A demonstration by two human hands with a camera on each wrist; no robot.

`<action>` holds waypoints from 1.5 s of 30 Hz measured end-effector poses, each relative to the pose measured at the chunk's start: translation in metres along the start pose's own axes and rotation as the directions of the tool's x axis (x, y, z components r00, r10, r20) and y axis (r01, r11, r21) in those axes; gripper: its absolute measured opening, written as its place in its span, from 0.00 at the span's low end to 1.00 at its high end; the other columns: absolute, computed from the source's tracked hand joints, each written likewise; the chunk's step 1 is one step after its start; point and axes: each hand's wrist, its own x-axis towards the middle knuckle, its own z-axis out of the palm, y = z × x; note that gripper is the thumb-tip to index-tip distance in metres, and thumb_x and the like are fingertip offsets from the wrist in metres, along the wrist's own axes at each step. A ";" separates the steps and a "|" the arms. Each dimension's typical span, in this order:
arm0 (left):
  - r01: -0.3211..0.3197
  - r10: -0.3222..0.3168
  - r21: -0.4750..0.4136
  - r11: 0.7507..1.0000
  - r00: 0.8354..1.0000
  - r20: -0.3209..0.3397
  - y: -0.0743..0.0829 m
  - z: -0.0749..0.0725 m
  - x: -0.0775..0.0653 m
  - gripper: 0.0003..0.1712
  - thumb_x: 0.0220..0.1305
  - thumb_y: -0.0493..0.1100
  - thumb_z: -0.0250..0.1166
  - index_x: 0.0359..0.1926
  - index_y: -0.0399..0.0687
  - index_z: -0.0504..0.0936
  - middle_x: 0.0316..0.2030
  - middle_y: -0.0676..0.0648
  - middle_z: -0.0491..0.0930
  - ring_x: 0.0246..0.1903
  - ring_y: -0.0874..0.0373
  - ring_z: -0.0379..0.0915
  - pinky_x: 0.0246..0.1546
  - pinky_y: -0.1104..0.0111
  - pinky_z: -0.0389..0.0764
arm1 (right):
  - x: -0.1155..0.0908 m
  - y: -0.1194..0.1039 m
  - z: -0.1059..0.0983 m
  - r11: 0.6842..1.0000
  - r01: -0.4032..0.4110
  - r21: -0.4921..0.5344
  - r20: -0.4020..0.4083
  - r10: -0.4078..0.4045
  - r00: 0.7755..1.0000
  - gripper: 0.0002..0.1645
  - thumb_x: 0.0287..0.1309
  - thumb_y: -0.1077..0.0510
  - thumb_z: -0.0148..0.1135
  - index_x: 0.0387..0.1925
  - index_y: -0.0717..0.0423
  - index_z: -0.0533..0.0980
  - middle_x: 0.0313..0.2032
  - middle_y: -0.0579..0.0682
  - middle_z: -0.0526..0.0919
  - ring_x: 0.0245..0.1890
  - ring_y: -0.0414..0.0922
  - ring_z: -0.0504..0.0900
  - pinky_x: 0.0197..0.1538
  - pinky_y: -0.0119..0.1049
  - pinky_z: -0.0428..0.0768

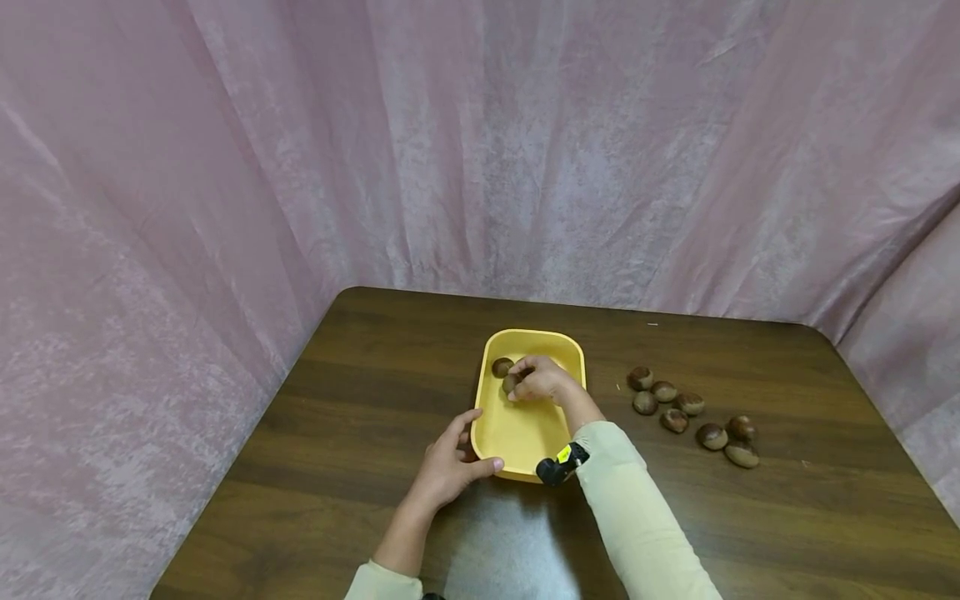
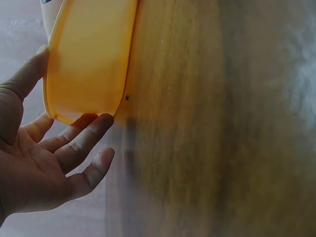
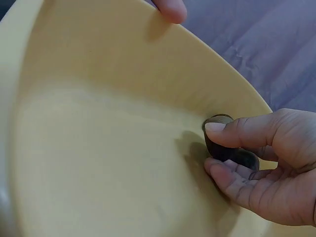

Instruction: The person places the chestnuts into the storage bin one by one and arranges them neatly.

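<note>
A yellow plastic tray [image 1: 517,435] stands on the wooden table. My left hand [image 1: 446,468] holds its near left corner, thumb at the near rim and fingers along the left side. Inside the tray, toward its far end, my right hand [image 1: 546,382] pinches a brown chestnut [image 3: 215,140] between thumb and fingertips. A second dark chestnut [image 3: 246,159] shows behind those fingers in the right wrist view; whether the hand touches it I cannot tell. Another chestnut [image 1: 502,367] lies by the tray's left wall. My right hand covers part of the tray floor.
Right of the tray, several chestnuts [image 1: 674,420] lie loose on the table [image 1: 360,392], with a cluster of three [image 1: 742,454] nearer me. A pink curtain [image 1: 517,150] hangs behind the table and along both sides.
</note>
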 end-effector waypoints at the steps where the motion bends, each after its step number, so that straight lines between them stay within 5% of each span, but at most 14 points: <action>1: 0.002 -0.002 -0.002 1.000 1.000 0.000 0.000 0.000 0.000 0.45 0.48 0.46 0.74 0.66 0.49 0.62 0.46 0.36 0.75 0.38 0.49 0.77 0.31 0.63 0.77 | 0.001 0.000 0.001 1.000 0.001 0.004 0.006 -0.001 1.000 0.25 0.40 0.74 0.70 0.44 0.66 0.73 0.42 0.57 0.73 0.33 0.46 0.74 0.34 0.35 0.76; 15: 0.019 -0.019 0.006 1.000 1.000 -0.005 0.000 0.002 -0.002 0.46 0.48 0.47 0.75 0.66 0.50 0.63 0.44 0.38 0.76 0.37 0.50 0.77 0.31 0.63 0.77 | -0.008 -0.009 -0.009 0.999 -0.035 0.027 0.101 0.033 0.994 0.23 0.48 0.73 0.62 0.49 0.72 0.70 0.51 0.63 0.71 0.38 0.49 0.79 0.44 0.39 0.77; 24: 0.011 -0.011 -0.023 1.000 1.000 -0.008 0.000 0.001 -0.005 0.46 0.47 0.45 0.75 0.66 0.49 0.62 0.45 0.36 0.76 0.38 0.48 0.77 0.32 0.62 0.77 | -0.056 -0.026 -0.026 0.990 0.089 -0.108 0.098 -0.078 0.992 0.28 0.52 0.62 0.66 0.54 0.67 0.70 0.45 0.61 0.75 0.42 0.51 0.77 0.48 0.52 0.73; 31: 0.012 -0.012 0.004 1.000 1.000 -0.019 0.000 0.001 -0.002 0.46 0.47 0.46 0.75 0.66 0.50 0.63 0.45 0.37 0.76 0.37 0.49 0.77 0.31 0.63 0.77 | -0.078 -0.024 -0.035 0.960 0.174 -0.218 0.032 -0.172 0.985 0.27 0.51 0.59 0.68 0.53 0.63 0.72 0.44 0.61 0.76 0.43 0.52 0.76 0.43 0.47 0.74; 45: 0.006 -0.006 0.011 1.000 1.000 -0.018 0.000 0.002 0.000 0.46 0.47 0.46 0.75 0.66 0.51 0.63 0.44 0.37 0.77 0.37 0.50 0.77 0.32 0.62 0.76 | -0.115 -0.002 -0.051 0.932 0.339 -0.130 -0.033 -0.346 0.938 0.23 0.51 0.60 0.68 0.49 0.65 0.73 0.44 0.59 0.75 0.40 0.52 0.77 0.41 0.40 0.76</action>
